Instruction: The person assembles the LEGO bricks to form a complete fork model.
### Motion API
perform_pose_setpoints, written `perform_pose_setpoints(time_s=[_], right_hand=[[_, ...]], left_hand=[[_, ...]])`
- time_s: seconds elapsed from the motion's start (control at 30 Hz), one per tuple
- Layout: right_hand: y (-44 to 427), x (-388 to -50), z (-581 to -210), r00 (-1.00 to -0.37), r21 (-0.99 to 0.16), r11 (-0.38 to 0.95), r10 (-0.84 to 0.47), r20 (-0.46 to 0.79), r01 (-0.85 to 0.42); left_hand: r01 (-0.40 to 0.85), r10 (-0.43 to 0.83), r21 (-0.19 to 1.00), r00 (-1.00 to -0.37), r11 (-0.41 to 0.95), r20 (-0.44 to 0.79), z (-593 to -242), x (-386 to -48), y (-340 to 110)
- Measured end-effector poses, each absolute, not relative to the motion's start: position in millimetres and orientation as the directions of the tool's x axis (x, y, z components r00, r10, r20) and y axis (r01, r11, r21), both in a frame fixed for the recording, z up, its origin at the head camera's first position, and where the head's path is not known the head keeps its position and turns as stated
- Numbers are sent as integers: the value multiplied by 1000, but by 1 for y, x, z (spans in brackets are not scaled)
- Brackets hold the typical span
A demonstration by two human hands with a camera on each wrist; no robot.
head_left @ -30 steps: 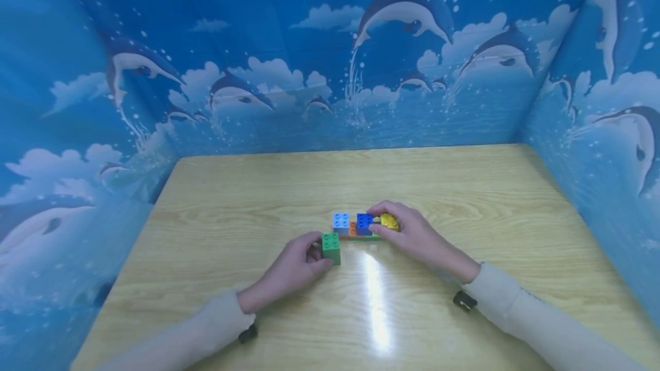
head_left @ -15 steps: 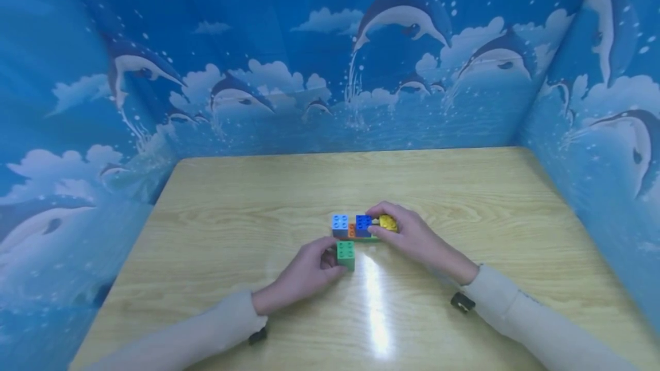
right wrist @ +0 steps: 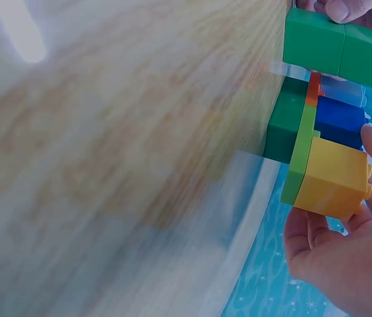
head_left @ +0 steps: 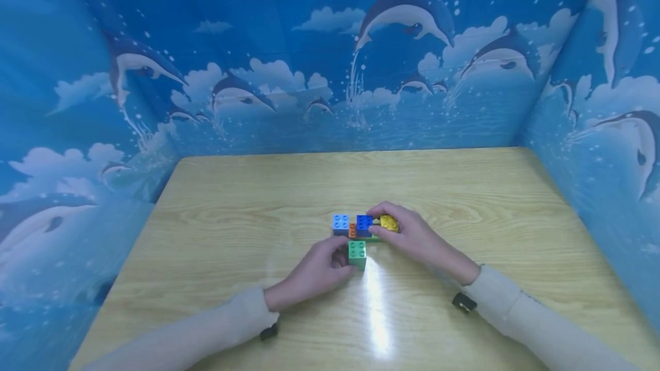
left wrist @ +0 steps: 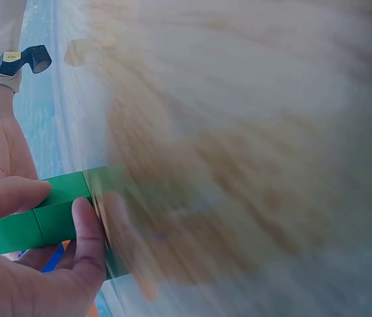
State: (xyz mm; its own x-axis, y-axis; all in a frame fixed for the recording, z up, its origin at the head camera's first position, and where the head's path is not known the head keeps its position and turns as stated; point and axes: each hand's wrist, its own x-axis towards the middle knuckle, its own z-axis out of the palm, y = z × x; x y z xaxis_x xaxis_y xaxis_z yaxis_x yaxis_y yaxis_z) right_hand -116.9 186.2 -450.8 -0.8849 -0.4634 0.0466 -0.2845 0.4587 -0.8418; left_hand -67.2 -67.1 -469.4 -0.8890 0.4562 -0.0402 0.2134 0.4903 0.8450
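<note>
My left hand (head_left: 321,265) pinches a stack of two green toy bricks (head_left: 357,256) upright, just in front of a row of joined bricks. At the row's right end, my right hand (head_left: 412,239) holds it, thumb and finger at the dark blue brick (head_left: 364,225). A yellow brick (head_left: 389,222) sits beside that one, partly covered by the hand. On the left are a light blue brick (head_left: 340,223) and an orange brick (head_left: 352,230). The right wrist view shows a light green brick (right wrist: 299,158) beneath the yellow one and a dark green brick (right wrist: 286,119) at the base.
Both hands work above a wood-grain table (head_left: 247,199) with a bright glare streak in front of the bricks. Curtains (head_left: 289,73) printed with dolphins enclose the back and both sides.
My left hand has carried the green brick stack to the right, from the row's left end to in front of its middle. My right hand and the row stay put.
</note>
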Motion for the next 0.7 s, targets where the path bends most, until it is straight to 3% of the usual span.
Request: perform_pose_setpoints(time_s=[0.5,0.7], right_hand=[[185,-117,-451,-884,-841,452,-462,64,-297],[187,-116,-451,-889,-827,473,-453,67,-303]], left_hand=[[190,466,853,-882,486,-69,-467,-66,-63],[121,435,878,-894,463,-107,-464,-62,-74]])
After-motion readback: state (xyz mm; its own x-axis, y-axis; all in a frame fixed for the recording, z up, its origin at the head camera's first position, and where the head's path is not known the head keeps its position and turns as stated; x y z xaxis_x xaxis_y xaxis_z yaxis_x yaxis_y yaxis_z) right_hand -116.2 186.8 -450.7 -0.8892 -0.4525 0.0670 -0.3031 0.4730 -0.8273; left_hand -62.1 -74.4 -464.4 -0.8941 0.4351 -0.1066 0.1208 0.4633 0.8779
